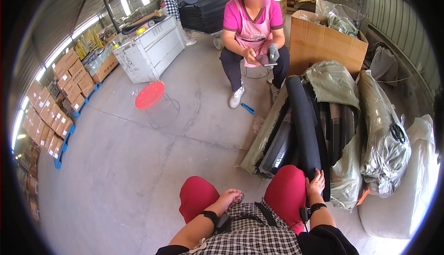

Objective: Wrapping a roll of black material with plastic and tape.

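My right hand [316, 183] is on the near end of a long dark roll of sheet material [303, 121], its thumb and fingers around the edge beside my right knee. That roll lies on top of an opened sack [340, 81] with several more dark rolls [282, 137] in it. Over my lap, my left hand [228, 199] is closed, fingers curled in at the edge of my black-and-white checked apron [259, 229]. Whatever those fingers hold, if anything, is hidden.
A person in a pink apron [252, 28] sits opposite, holding a phone [266, 61]. A blue cutter [248, 109] lies on the floor near a red stool [150, 95]. Black-handled scissors [397, 133] rest on a wrapped bundle [381, 139] at right. Behind stands a big carton [323, 44].
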### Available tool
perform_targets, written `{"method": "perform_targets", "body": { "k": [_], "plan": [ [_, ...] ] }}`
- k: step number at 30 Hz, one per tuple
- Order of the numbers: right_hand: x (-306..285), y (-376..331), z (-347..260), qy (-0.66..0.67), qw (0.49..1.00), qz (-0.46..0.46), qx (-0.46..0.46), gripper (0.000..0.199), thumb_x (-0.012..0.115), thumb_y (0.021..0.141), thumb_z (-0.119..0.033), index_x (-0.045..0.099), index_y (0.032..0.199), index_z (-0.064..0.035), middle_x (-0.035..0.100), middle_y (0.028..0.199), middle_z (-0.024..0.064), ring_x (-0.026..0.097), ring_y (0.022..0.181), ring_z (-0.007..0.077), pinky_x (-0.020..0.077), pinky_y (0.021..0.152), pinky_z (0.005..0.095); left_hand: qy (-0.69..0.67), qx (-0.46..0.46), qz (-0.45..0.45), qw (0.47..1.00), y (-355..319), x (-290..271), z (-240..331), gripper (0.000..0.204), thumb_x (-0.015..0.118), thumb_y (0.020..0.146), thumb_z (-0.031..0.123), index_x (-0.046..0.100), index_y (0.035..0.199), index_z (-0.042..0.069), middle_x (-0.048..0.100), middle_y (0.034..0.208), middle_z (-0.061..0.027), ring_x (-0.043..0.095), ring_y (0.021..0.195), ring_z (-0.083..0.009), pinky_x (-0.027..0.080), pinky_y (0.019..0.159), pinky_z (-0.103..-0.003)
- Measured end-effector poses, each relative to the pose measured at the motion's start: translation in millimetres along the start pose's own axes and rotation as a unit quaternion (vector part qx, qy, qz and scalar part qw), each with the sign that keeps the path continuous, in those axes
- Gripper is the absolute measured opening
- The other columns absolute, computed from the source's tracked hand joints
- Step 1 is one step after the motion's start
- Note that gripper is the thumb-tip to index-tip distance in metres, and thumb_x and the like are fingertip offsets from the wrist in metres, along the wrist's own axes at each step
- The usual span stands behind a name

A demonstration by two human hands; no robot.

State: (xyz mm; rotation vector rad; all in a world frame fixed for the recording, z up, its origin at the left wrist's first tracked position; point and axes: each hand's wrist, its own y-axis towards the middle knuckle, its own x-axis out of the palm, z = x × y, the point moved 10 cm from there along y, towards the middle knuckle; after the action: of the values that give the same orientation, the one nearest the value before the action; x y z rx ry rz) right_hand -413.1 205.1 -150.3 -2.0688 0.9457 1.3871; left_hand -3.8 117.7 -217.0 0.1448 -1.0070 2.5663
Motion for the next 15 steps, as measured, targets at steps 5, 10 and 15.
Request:
{"method": "perform_targets", "body": {
  "k": [5, 10, 15],
  "plan": [
    [0.9, 0.4, 1.0, -0.002, 1.0, 0.007, -0.003, 0.068, 0.063, 0.071, -0.031, 0.026, 0.127, -0.0238, 0.021, 0.138, 0.0092, 0.026, 0.123, 0.0324, 0.0268, 0.098, 0.0467, 0.002, 0.003, -0.006, 1.0, -0.7, 1.9, 1.8, 0.016, 0.052, 0.083, 0.013, 0.056, 0.096, 0.006, 0.061, 0.088, -0.0031, 0.056, 0.077, -0.0094, 0.044, 0.068, -0.021],
    [0.1, 0.1, 0.2, -0.002, 1.0, 0.008, -0.003, 0.068, 0.064, 0.071, -0.031, 0.026, 0.127, -0.024, 0.021, 0.138, 0.0092, 0.026, 0.123, 0.0325, 0.027, 0.098, 0.0465, -0.005, 0.004, -0.009, 1.0, -0.1, 1.1, 0.9, 0.016, 0.053, 0.083, 0.013, 0.056, 0.096, 0.006, 0.061, 0.088, -0.0035, 0.056, 0.077, -0.0095, 0.044, 0.068, -0.021],
    [0.4, 0.1, 0.3, -0.002, 1.0, 0.004, 0.0, 0.068, 0.064, 0.071, -0.031, 0.026, 0.127, -0.0245, 0.021, 0.138, 0.0093, 0.026, 0.123, 0.0333, 0.0265, 0.098, 0.0466, -0.003, 0.003, -0.009, 1.0, 0.3, 0.7, 0.4, 0.016, 0.053, 0.083, 0.013, 0.056, 0.096, 0.006, 0.061, 0.087, -0.0034, 0.056, 0.077, -0.0096, 0.044, 0.068, -0.021]
  ]
}}
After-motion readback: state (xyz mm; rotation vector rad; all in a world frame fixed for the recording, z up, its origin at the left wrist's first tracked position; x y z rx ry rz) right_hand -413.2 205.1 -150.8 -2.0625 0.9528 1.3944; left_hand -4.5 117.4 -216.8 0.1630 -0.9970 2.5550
